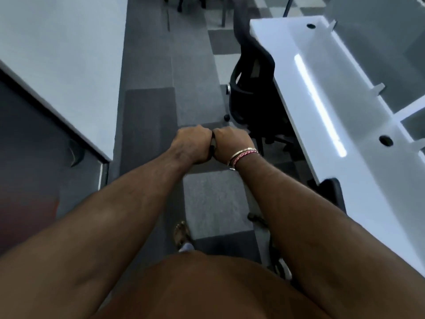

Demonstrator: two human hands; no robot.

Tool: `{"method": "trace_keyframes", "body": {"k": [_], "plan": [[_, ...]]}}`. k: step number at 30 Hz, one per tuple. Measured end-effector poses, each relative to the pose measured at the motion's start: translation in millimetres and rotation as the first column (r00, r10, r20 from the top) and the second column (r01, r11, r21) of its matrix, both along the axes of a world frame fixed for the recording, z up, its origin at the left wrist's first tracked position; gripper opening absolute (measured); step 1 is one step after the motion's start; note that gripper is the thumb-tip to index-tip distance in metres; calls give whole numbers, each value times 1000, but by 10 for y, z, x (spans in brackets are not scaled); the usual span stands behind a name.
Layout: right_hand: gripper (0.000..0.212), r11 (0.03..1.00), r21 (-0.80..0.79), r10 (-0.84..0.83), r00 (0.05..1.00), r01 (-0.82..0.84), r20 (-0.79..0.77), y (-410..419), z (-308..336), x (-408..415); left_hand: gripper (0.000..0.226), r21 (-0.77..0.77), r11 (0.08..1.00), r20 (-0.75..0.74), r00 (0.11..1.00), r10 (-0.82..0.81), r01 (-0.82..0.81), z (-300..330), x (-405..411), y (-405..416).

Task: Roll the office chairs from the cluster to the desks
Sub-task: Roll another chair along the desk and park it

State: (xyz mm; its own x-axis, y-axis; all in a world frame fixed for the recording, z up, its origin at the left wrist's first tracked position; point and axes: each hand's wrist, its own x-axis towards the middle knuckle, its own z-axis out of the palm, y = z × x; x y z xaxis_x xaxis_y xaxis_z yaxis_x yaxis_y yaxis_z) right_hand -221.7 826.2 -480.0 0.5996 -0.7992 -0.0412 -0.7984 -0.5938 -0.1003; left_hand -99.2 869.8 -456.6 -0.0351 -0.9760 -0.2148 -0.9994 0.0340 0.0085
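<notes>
Head view down an aisle of grey carpet floor (149,107) between two white desks. The left hand (192,143) and right hand (230,143) meet knuckle to knuckle at mid-frame, fingers curled under and clamped together on a small dark part (213,143) that shows only in the gap between them. This is probably the top edge of a chair back, gripped with both hands so the chair can be steered along the aisle; the body of that chair cannot be made out, since the arms and torso cover the space below the hands.

A black office chair (253,88) stands tucked against the near edge of the right tabletop (333,88), its seat hidden under the slab, which suggests it is already delivered. A second dark chair part (333,192) and a wheeled base (276,256) show just beside the same tabletop, lower down, cut off by the right forearm. The left tabletop (57,54) has no chair visible at it. A sandalled foot (182,233) shows between the arms. Bangles (243,154) circle the right wrist. The far chair legs (184,3) at the top edge are cropped and blurred.
</notes>
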Motion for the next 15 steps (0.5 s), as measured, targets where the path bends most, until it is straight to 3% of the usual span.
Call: {"method": "trace_keyframes", "body": {"k": [6, 10, 15], "plan": [[26, 995, 7, -103, 994, 103, 44, -1679, 237, 892, 34, -15, 999, 25, 999, -47, 48, 249, 877, -1780], [27, 996, 39, -84, 996, 84, 3, -2647, 40, 1342, 34, 70, 997, 52, 998, -37, 33, 66, 1315, -2756], [28, 997, 20, -73, 997, 72, 31, -4234, -206, 1890, 35, 59, 998, 83, 996, -29, 24, -94, 1831, -4337]]}}
